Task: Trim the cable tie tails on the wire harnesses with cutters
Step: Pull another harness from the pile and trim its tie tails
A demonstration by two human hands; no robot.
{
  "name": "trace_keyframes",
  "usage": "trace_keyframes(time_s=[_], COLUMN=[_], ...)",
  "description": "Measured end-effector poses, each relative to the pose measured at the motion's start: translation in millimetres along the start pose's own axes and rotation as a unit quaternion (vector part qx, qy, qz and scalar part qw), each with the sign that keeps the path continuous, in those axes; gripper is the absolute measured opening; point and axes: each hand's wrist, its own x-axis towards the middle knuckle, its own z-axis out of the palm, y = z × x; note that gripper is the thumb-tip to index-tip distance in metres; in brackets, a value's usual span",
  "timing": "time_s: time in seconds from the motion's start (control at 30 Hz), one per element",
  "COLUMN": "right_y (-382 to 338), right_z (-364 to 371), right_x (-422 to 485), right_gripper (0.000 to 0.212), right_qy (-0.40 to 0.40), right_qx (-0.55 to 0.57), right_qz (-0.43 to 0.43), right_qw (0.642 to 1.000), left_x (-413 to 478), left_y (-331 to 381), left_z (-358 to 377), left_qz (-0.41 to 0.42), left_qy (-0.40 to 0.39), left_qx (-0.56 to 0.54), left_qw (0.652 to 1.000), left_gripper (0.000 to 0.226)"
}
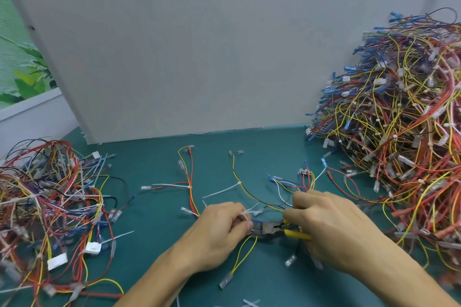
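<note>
Pinching the white cable tie tail [250, 212] between the curled fingertips of my left hand [219, 229], I hold the small harness [243, 252] over the green table [154, 244], its yellow loop trailing below my knuckles. My right hand [331, 227] is wrapped round the yellow handles of the cutters [268, 228], whose grey head lies just beside the left fingertips. I cannot tell whether the blades are parted or closed on the tail. The risk, as I judge it, is that closeness. Blades this near the bundle could nick a wire's insulation or my own fingertip, and a cut too far out would leave a sharp stub. Further out, loose harnesses [189, 182] lie on the table, with a tangled heap [50, 194] to the left and a far bigger pile [399, 132] to the right.
</note>
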Motion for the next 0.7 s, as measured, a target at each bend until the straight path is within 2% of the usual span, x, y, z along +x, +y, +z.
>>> trace_keyframes(time_s=[0.1,0.23,0.47,0.7], right_y=[0.3,-2.1,-5.8,-10.8], right_z=[-3.4,-5.9,-11.8,-1.9], right_x=[0.8,0.8,1.8,5.3], right_gripper=[0.021,0.021,0.018,0.018], right_qy=[0.014,-0.043,-0.081,-0.067], right_qx=[-0.008,-0.018,-0.023,-0.010], right_qz=[-0.016,0.014,0.031,0.037], right_qw=[1.000,0.999,0.996,0.997], left_x=[0.0,0.1,-1.0,-4.2], left_y=[0.4,1.0,-1.7,5.6], left_z=[0.5,0.4,3.0,-3.2], left_qz=[-0.001,0.003,0.024,-0.009], left_qy=[0.001,0.003,0.022,0.020], left_qx=[0.000,-0.003,-0.006,-0.063], left_qw=[1.000,1.000,0.999,0.998], left_gripper=[0.026,0.025,0.022,0.017])
